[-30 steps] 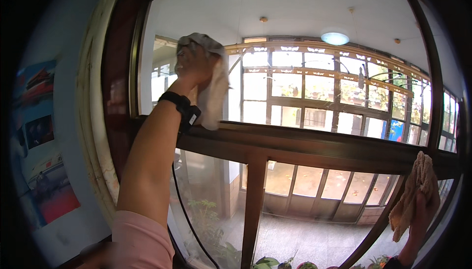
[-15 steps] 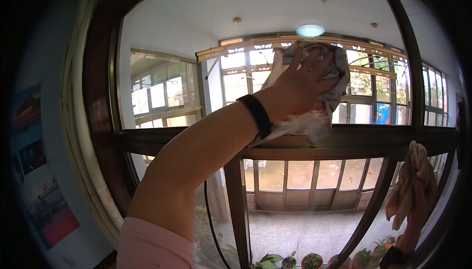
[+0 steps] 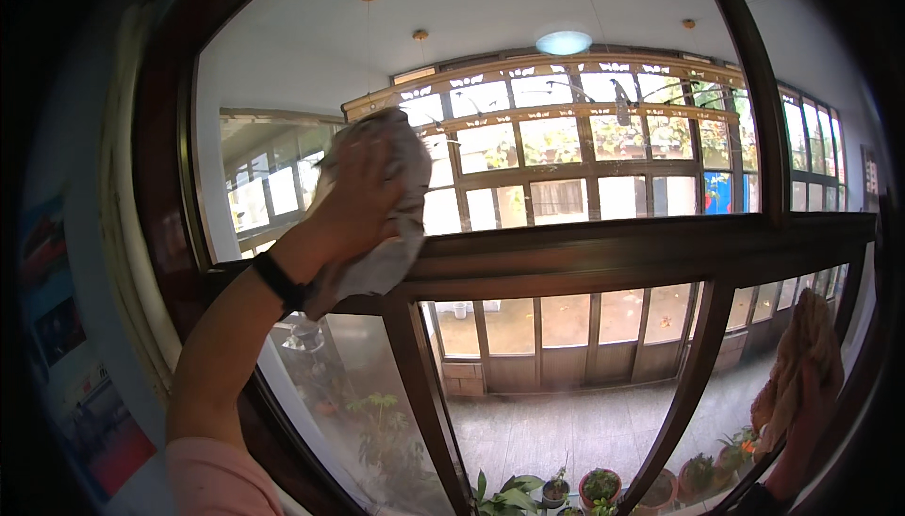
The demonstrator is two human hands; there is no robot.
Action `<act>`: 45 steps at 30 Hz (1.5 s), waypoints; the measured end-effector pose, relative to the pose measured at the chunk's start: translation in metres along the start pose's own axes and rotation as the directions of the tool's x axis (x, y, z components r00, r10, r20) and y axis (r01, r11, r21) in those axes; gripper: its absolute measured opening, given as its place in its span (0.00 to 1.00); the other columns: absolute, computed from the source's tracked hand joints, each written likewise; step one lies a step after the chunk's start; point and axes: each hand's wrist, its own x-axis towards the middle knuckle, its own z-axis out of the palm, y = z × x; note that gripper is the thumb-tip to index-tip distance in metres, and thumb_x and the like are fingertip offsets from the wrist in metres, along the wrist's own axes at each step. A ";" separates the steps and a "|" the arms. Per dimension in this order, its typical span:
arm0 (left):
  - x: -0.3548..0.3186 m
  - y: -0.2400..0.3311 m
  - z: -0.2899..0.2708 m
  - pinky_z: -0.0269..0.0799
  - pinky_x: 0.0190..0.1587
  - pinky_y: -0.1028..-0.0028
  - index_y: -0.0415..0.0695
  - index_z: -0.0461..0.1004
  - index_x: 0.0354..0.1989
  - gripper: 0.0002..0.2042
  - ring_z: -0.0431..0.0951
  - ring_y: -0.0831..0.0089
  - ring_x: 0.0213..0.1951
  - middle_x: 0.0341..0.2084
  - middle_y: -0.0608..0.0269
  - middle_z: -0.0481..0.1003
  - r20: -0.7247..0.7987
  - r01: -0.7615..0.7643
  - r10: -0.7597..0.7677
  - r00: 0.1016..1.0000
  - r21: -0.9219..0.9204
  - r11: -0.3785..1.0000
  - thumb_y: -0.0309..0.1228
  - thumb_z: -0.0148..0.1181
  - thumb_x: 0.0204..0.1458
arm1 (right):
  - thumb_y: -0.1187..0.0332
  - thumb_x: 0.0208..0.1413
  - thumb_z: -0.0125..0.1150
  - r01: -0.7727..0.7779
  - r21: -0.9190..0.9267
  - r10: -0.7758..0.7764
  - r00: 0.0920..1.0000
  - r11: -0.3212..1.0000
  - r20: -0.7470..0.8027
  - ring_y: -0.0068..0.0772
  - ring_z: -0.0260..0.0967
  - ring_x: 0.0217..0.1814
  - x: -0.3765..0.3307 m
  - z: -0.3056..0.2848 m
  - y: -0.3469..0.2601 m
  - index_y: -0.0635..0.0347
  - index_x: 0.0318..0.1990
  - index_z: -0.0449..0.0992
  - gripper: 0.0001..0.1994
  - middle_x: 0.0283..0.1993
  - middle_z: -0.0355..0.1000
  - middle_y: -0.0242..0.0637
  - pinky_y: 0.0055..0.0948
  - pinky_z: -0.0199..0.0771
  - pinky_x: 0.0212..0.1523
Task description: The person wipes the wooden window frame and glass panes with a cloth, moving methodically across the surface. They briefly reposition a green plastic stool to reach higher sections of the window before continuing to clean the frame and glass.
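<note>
My left hand (image 3: pixel 356 197), blurred by motion, presses a crumpled grey-white sheet that looks like newspaper (image 3: pixel 385 269) against the upper window pane (image 3: pixel 302 59). It sits at the pane's lower left, and the sheet's bottom hangs over the brown frame rail (image 3: pixel 584 245). The fingers lie spread over the sheet. At the lower right, my right hand (image 3: pixel 822 393) is closed around a bunched tan towel (image 3: pixel 798 356), held upright in front of the right-hand lower pane.
Pale pipes (image 3: pixel 141 233) run down the left wall beside a poster (image 3: pixel 90 403). Potted plants (image 3: pixel 600 486) stand at the bottom, beyond the glass. A brown mullion (image 3: pixel 429 375) divides the lower panes. Farther back are a tiled floor (image 3: pixel 566 422) and a windowed wall.
My left hand has swept the sheet left and slightly down across the upper pane. The whole view has shifted a little. My right hand still holds the towel at the lower right.
</note>
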 end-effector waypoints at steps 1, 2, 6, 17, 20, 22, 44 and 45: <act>0.017 0.014 -0.005 0.37 0.74 0.36 0.48 0.69 0.64 0.39 0.46 0.33 0.74 0.74 0.36 0.48 -0.215 -0.183 0.191 0.958 0.053 0.982 0.46 0.77 0.41 | 0.63 0.58 0.62 0.002 -0.038 -0.003 0.999 0.999 -0.039 0.42 0.67 0.70 -0.002 0.002 0.003 0.62 0.69 0.68 0.31 0.68 0.68 0.46 0.44 0.65 0.72; 0.036 0.031 -0.011 0.39 0.74 0.38 0.54 0.71 0.64 0.37 0.47 0.39 0.75 0.75 0.43 0.49 -0.296 -0.289 0.280 0.913 0.013 0.957 0.46 0.77 0.41 | 0.64 0.58 0.62 0.064 -0.062 -0.067 0.997 0.996 -0.044 0.42 0.67 0.69 -0.002 0.007 0.005 0.62 0.69 0.68 0.30 0.68 0.69 0.46 0.44 0.65 0.72; 0.116 0.111 -0.042 0.41 0.76 0.41 0.65 0.73 0.62 0.33 0.52 0.52 0.75 0.75 0.59 0.53 -0.421 -0.538 0.482 0.769 -0.017 0.843 0.43 0.75 0.44 | 0.63 0.57 0.64 -0.045 0.269 0.027 0.997 0.962 0.069 0.41 0.72 0.65 -0.008 0.041 -0.009 0.64 0.68 0.68 0.31 0.65 0.72 0.44 0.42 0.69 0.69; 0.046 0.051 -0.031 0.44 0.76 0.45 0.53 0.79 0.50 0.23 0.53 0.52 0.75 0.73 0.55 0.58 -0.303 -0.514 0.473 0.828 -0.071 0.855 0.28 0.73 0.41 | 0.64 0.53 0.61 -0.246 0.191 0.218 0.963 0.950 0.159 0.38 0.71 0.59 -0.049 0.062 -0.041 0.69 0.64 0.70 0.30 0.58 0.73 0.44 0.38 0.69 0.63; -0.011 0.004 -0.029 0.45 0.76 0.45 0.52 0.81 0.46 0.20 0.53 0.47 0.74 0.72 0.49 0.58 -0.032 -0.375 0.374 0.927 -0.056 0.925 0.27 0.73 0.40 | 0.67 0.52 0.59 -0.309 0.220 0.297 0.951 0.925 0.086 0.39 0.69 0.62 -0.062 0.045 -0.026 0.70 0.64 0.70 0.29 0.59 0.72 0.46 0.39 0.68 0.65; -0.031 -0.011 -0.027 0.45 0.77 0.47 0.54 0.81 0.47 0.19 0.54 0.50 0.74 0.72 0.52 0.58 0.020 -0.340 0.340 0.940 -0.008 0.940 0.27 0.71 0.43 | 0.67 0.52 0.59 -0.303 0.233 0.291 0.953 0.924 0.084 0.40 0.69 0.63 -0.065 0.035 -0.017 0.70 0.64 0.70 0.29 0.60 0.72 0.46 0.40 0.68 0.66; 0.282 0.252 -0.094 0.53 0.76 0.54 0.51 0.77 0.54 0.17 0.54 0.58 0.75 0.73 0.65 0.58 -0.531 -0.736 0.605 0.594 -0.056 0.674 0.27 0.61 0.55 | 0.71 0.52 0.61 -0.454 0.389 0.456 0.885 0.801 0.094 0.26 0.72 0.50 -0.073 0.033 -0.022 0.71 0.58 0.74 0.24 0.50 0.74 0.37 0.30 0.73 0.54; 0.285 0.252 -0.094 0.53 0.76 0.54 0.52 0.77 0.55 0.18 0.54 0.57 0.74 0.73 0.65 0.58 -0.507 -0.717 0.595 0.623 -0.067 0.694 0.27 0.61 0.55 | 0.69 0.52 0.62 -0.491 0.388 0.489 0.865 0.780 0.113 0.27 0.71 0.52 -0.073 0.033 -0.023 0.70 0.57 0.74 0.25 0.52 0.73 0.37 0.32 0.71 0.57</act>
